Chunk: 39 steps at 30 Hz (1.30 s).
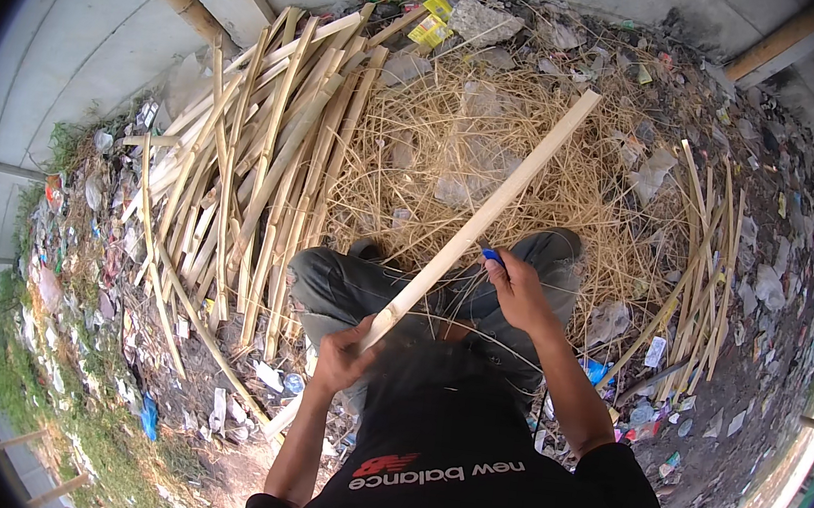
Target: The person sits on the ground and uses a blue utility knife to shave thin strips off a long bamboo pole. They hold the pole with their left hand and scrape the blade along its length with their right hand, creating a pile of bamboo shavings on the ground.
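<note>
While a grey wall [50, 68] curves from nine to one o'clock, litter-strewn ground [750, 389] spreads inside it. A heap of pale shavings [572, 197] covers the ground around twelve to one o'clock, and a pile of long wooden strips [284, 152] lies at ten. At three o'clock lies a smaller bunch of thin strips [707, 276]. One long, flat strip [485, 215] slants over the person's crossed legs [535, 267], from seven o'clock up to between one and two. The left hand [342, 354], at seven, is curled around its lower part. The right hand [519, 291], between three and four, is closed around a small blue thing [493, 256], just beside the strip; whether that touches the wood, I cannot tell.
</note>
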Available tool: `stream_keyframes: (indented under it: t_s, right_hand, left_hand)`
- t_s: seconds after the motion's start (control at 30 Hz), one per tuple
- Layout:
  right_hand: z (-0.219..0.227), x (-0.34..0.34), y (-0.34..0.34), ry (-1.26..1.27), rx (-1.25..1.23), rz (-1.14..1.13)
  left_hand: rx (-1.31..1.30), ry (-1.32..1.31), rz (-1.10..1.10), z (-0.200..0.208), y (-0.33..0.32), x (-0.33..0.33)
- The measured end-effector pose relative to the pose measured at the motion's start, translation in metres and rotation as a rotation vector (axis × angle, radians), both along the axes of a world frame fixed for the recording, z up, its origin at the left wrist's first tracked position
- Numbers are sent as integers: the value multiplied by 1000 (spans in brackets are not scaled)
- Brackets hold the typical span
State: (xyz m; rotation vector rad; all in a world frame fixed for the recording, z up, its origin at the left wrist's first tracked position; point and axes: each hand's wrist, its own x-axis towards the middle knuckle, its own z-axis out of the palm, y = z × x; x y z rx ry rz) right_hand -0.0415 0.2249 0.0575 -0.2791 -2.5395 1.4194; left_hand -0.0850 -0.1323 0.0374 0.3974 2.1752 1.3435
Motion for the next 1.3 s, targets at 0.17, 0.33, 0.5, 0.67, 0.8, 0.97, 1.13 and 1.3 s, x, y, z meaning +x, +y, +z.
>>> stream_keyframes:
  t_s: [0.17,0.33,0.5,0.67,0.8,0.97,1.13,1.3]
  right_hand:
    - [17,-12,-4,-172,22,-122]
    - [26,-32,4,-230,94,-154]
    - [36,-34,-29,-222,74,-6]
    - [28,-31,-62,-216,20,38]
    - [26,-22,-82,-339,87,196]
    - [31,-27,-89,-190,-38,184]
    - [5,-23,-80,-261,-376,269]
    - [16,-30,-73,-248,-577,498]
  left_hand:
    - [-4,-14,3,13,-2,-8]
    - [-13,-66,-25,32,-1,-11]
    - [-22,-32,-35,41,4,-22]
    - [-62,-72,-28,52,18,-30]
    - [45,-53,-2,51,32,-28]
    - [68,-112,-1,49,33,-34]
    - [101,-180,-35,53,31,-31]
    - [214,-243,-31,43,29,-29]
